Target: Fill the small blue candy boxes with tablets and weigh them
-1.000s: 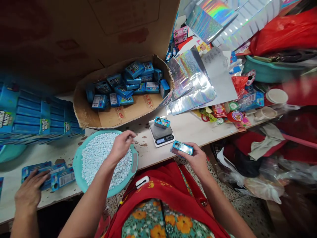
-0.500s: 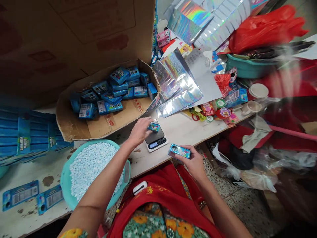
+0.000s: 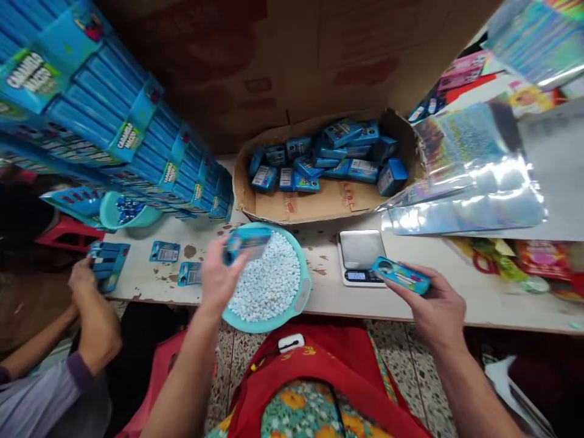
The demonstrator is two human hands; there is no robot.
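Note:
My left hand (image 3: 218,277), blurred by motion, grips a small blue box (image 3: 249,242) above a teal basin (image 3: 306,292). White candy pellets (image 3: 271,289) fill the basin. In my right hand (image 3: 440,304) is a blue tin (image 3: 404,275), tilted, with its printed face up. The tin is just in front of a small digital scale (image 3: 362,250), whose grey plate is bare and whose display is lit. Behind the basin, a low cut-down carton (image 3: 269,210) holds several small blue boxes (image 3: 362,167).
Tall stacks of blue packs (image 3: 91,91) rise at left. Flat blue packets (image 3: 164,251) lie on the table. A co-worker's hand (image 3: 83,277) touches blue packs (image 3: 109,264) near a small teal bowl (image 3: 150,218). Shiny holographic sheets (image 3: 474,204) and coloured wrappers (image 3: 542,261) lie right.
The view has swung left. My left hand has left the scale, taking the small blue box from its plate to above the basin. My right hand still holds the tin.

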